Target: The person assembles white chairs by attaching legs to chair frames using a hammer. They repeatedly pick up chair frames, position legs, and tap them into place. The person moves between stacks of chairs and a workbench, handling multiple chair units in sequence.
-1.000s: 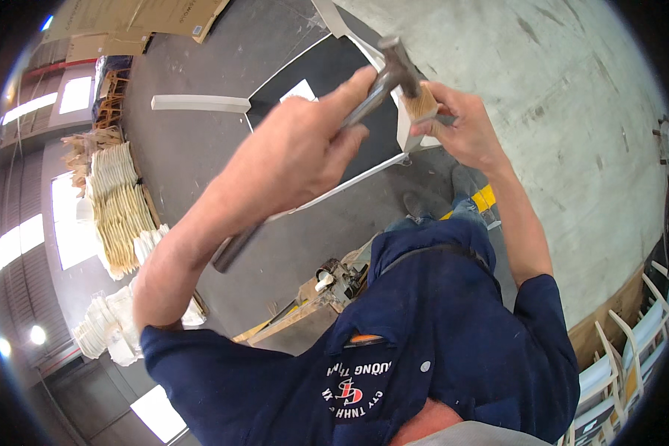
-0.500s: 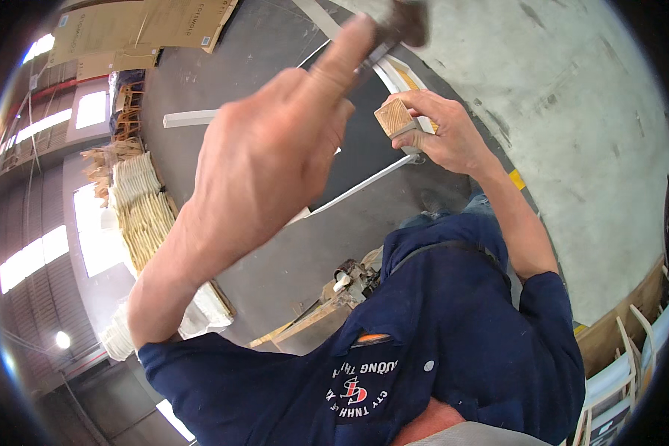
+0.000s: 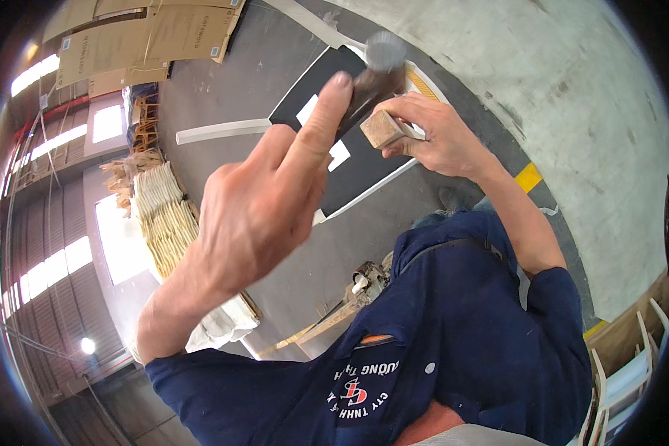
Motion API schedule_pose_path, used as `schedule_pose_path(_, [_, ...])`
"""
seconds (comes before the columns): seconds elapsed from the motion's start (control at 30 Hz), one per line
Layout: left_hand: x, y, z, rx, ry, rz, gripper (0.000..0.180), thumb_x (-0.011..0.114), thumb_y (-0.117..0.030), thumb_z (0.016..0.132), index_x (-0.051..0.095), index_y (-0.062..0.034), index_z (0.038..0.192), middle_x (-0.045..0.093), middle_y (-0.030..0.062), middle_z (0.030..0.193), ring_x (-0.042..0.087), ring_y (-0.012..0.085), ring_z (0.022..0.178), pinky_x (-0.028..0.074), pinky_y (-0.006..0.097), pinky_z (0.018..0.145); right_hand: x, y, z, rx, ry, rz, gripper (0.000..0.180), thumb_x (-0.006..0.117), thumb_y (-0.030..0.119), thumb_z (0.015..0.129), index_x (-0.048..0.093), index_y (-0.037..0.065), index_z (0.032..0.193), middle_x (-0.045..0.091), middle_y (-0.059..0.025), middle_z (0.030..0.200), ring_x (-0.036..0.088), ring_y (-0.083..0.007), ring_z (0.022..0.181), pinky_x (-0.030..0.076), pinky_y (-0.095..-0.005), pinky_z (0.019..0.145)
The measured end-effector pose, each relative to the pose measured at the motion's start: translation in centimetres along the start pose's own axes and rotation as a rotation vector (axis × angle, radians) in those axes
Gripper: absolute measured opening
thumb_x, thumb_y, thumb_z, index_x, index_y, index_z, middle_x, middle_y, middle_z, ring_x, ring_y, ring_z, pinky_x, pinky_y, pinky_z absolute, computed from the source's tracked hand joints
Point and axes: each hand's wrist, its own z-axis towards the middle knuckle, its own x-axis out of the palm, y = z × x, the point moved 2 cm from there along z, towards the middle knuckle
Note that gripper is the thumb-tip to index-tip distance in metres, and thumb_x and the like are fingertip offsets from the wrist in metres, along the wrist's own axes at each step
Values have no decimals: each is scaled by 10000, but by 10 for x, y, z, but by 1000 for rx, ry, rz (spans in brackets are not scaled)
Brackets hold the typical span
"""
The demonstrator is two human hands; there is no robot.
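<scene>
My left hand (image 3: 264,197) is wrapped round the dark handle of a hammer (image 3: 372,85), its index finger stretched along the handle. The round grey hammer head is smeared by motion and hangs beyond the block. In my right hand (image 3: 442,137) a squared wooden block (image 3: 381,129) is pinched between thumb and fingers, with one end face turned toward the hammer. Whether hammer and block touch, I cannot tell. Below both hands lies a black panel (image 3: 293,108) with white edging and white patches, partly covered by the hands.
A white strip (image 3: 223,131) runs left from the panel. Cardboard sheets (image 3: 175,37) stand at the far left, above a stack of pale wooden pieces (image 3: 163,223). A yellow floor mark (image 3: 528,178) lies beside my right forearm. Curved pale wooden parts (image 3: 624,394) are at the lower right.
The hammer has come down toward the panel with my left hand, its head nearer the block. My right hand has shifted slightly left and tilted the block. The view has turned a little.
</scene>
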Motion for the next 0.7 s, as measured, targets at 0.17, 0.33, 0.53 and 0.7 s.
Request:
schedule_pose_path(0.17, [8, 12, 2, -40, 157, 17, 684, 606, -51, 818, 357, -82, 1455, 525, 82, 694, 555, 232, 517, 453, 356, 432, -3, -5, 2, 7, -31, -1, 435, 784, 240, 737, 630, 91, 1115, 668, -60, 970, 617, -245, 904, 485, -351, 791])
schedule_pose_path(0.33, [5, 2, 2, -107, 145, -24, 666, 593, -42, 823, 364, -89, 1447, 545, 118, 691, 573, 290, 547, 476, 398, 502, -3, 0, 1, 37, 15, 9, 424, 799, 130, 702, 624, 74, 1085, 654, -67, 991, 607, -242, 892, 485, -343, 811])
schedule_pose_path(0.53, [-15, -2, 14, -188, 157, -135, 663, 583, -5, 858, 360, -156, 1464, 656, 213, 1008, 672, 336, 812, 530, 417, 706, -3, -1, 0, 23, 10, 25, 431, 804, 134, 692, 619, 69, 1075, 661, -60, 1008, 590, -253, 905, 472, -345, 821])
schedule_pose_path(0.7, [-15, -5, 19, -268, 400, -114, 641, 597, -5, 846, 403, -149, 1440, 643, 241, 1032, 674, 340, 827, 523, 412, 717, -2, 3, -4, 9, 23, -5, 456, 810, 128, 692, 615, 69, 1100, 661, -77, 1010, 593, -253, 895, 471, -355, 841])
